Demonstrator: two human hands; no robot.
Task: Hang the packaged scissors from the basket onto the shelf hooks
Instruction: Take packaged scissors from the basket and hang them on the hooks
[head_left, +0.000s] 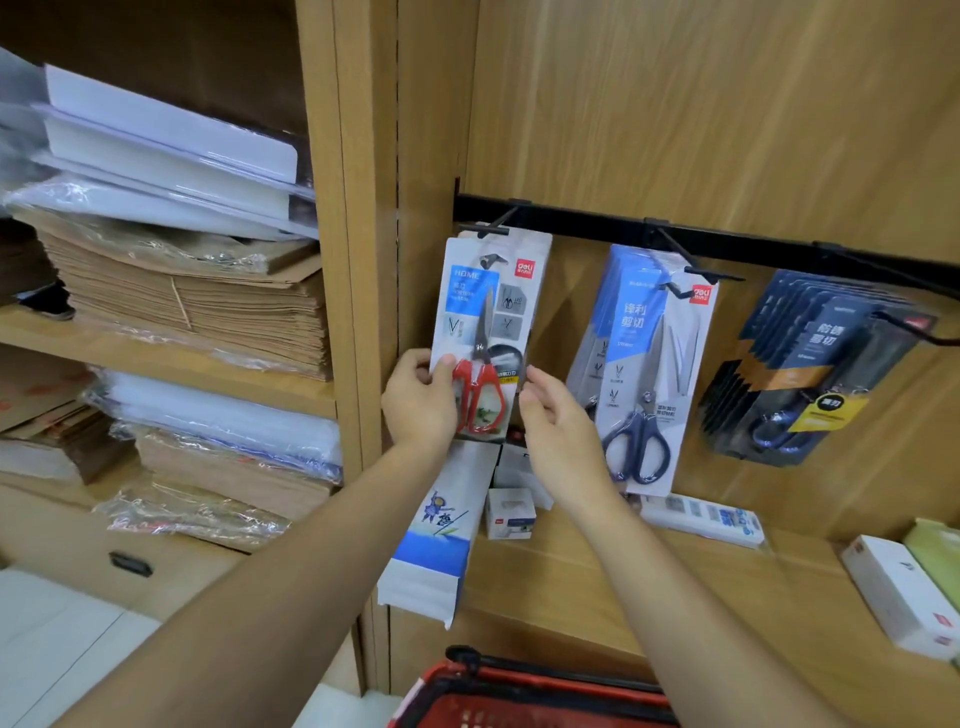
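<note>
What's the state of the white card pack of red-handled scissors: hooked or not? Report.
Cannot tell. The red-handled scissors pack reaches the leftmost black wire hook, threading unclear; left hand and right hand pinch its lower edges.

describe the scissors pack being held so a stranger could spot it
Look along the black rail on the wooden back panel. At its leftmost hook is the red-handled scissors pack, its lower edges pinched by the left hand and the right hand. Only it has red handles; the middle packs have blue handles and the right packs are dark.
</note>
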